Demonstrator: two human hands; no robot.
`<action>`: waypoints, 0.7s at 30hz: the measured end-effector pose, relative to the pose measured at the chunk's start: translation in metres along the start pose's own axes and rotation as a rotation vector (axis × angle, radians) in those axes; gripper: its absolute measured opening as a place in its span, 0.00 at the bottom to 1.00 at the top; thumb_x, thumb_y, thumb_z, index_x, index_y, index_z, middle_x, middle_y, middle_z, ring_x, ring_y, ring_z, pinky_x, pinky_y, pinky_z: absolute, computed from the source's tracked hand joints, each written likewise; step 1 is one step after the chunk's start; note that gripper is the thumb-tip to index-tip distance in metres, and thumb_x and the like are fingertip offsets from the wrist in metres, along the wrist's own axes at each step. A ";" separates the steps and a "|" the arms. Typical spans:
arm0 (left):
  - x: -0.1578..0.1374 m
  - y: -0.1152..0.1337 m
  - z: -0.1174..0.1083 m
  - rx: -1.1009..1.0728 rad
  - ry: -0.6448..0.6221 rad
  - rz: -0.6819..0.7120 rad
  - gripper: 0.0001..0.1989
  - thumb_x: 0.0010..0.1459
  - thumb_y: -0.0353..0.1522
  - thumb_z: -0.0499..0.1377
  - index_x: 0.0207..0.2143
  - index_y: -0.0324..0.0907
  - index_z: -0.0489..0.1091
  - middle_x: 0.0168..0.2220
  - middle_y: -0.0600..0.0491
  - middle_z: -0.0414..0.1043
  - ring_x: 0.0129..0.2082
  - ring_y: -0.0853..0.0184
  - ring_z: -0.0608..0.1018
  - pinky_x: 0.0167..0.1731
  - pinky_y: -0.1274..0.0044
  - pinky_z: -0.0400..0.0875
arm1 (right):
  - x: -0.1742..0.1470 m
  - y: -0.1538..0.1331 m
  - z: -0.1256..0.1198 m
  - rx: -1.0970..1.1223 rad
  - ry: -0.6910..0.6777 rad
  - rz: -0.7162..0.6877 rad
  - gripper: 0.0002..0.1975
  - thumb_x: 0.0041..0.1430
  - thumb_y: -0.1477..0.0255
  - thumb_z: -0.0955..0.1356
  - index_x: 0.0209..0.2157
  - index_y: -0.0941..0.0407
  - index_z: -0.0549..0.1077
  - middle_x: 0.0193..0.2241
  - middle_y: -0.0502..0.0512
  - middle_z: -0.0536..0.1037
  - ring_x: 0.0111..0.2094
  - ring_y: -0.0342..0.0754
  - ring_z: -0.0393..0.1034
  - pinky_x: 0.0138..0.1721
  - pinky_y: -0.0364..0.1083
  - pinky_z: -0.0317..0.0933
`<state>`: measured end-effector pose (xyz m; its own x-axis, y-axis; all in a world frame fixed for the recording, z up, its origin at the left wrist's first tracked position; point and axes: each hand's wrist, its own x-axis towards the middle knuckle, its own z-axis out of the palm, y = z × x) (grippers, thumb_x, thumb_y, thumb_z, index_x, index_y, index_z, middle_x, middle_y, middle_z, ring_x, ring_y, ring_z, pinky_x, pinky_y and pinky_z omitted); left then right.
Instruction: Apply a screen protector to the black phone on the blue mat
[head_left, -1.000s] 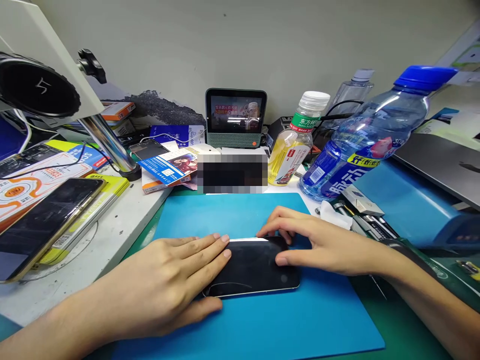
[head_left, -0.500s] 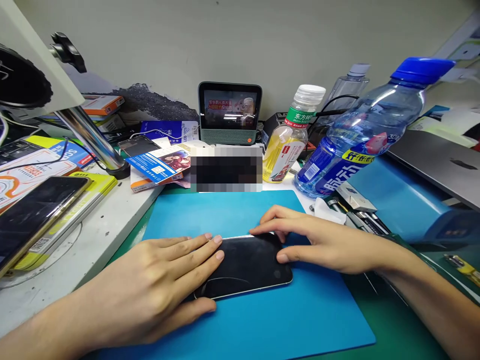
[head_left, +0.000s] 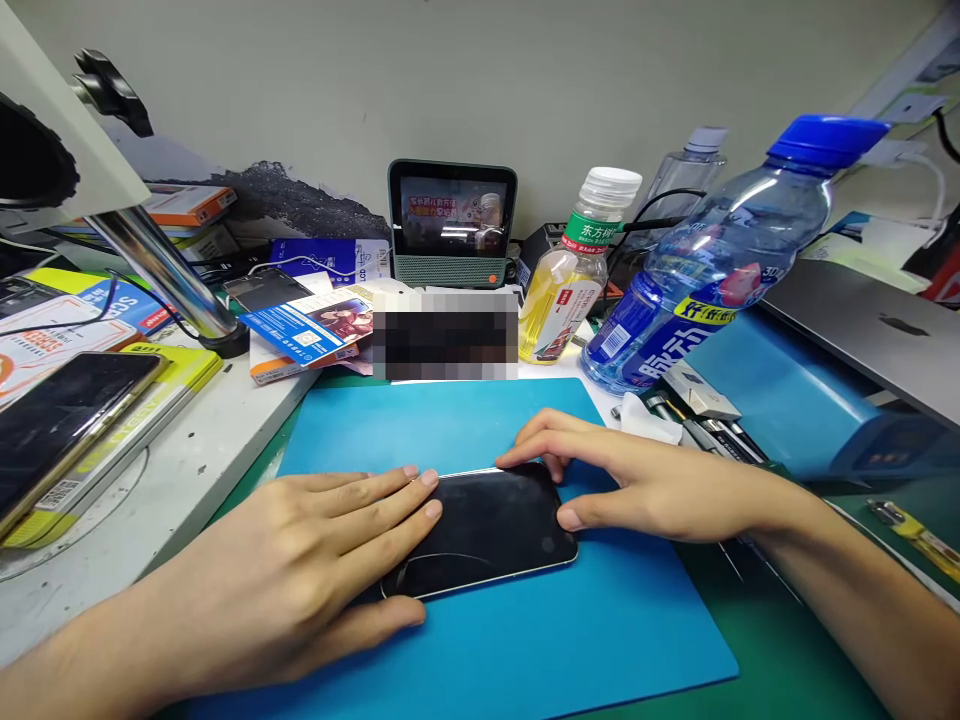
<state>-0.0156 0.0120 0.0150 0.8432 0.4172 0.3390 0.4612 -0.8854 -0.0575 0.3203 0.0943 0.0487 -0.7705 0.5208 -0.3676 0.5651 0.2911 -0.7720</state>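
Observation:
A smartphone [head_left: 487, 525] with a black screen lies face up on a blue mat [head_left: 525, 640], slightly slanted. A thin curved line shows on its screen near the left end. My left hand [head_left: 315, 560] covers that end, fingers stretched over the glass and far edge, thumb along the near edge. At the opposite end, my right hand [head_left: 622, 480] grips the far right corner. Its fingertips press on the far long edge, and the thumb touches the right short edge. The left end's outline is hidden under my left hand.
Behind the mat stand a smart display [head_left: 452, 220], a tea bottle [head_left: 577, 270] and a large blue-capped bottle [head_left: 720, 250]. Another phone [head_left: 75, 425] lies on boxes at left, beside a metal stand pole [head_left: 165, 270]. A laptop [head_left: 885, 310] and small tools [head_left: 720, 435] are on the right.
The whole view has shifted slightly, so everything sits a little further left. My right thumb has slid a little outward toward the phone's right edge. My left hand keeps its place on the phone.

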 end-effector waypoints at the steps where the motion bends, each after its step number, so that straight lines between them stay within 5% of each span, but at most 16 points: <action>1: 0.000 0.000 0.000 -0.001 0.002 0.000 0.21 0.80 0.39 0.51 0.64 0.34 0.70 0.64 0.47 0.74 0.61 0.56 0.80 0.52 0.67 0.86 | 0.000 -0.001 0.001 0.007 0.009 0.006 0.24 0.67 0.64 0.72 0.63 0.46 0.73 0.59 0.52 0.71 0.58 0.51 0.68 0.62 0.51 0.60; 21: -0.003 0.002 0.005 -0.035 0.002 -0.025 0.23 0.78 0.39 0.55 0.65 0.32 0.70 0.65 0.42 0.73 0.62 0.52 0.79 0.53 0.64 0.85 | 0.003 0.002 0.003 -0.008 0.030 0.022 0.33 0.60 0.53 0.78 0.64 0.44 0.73 0.58 0.52 0.72 0.54 0.52 0.70 0.57 0.51 0.65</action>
<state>-0.0161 0.0099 0.0096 0.8310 0.4386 0.3422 0.4720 -0.8815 -0.0164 0.3189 0.0944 0.0446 -0.7491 0.5505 -0.3684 0.5838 0.2859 -0.7599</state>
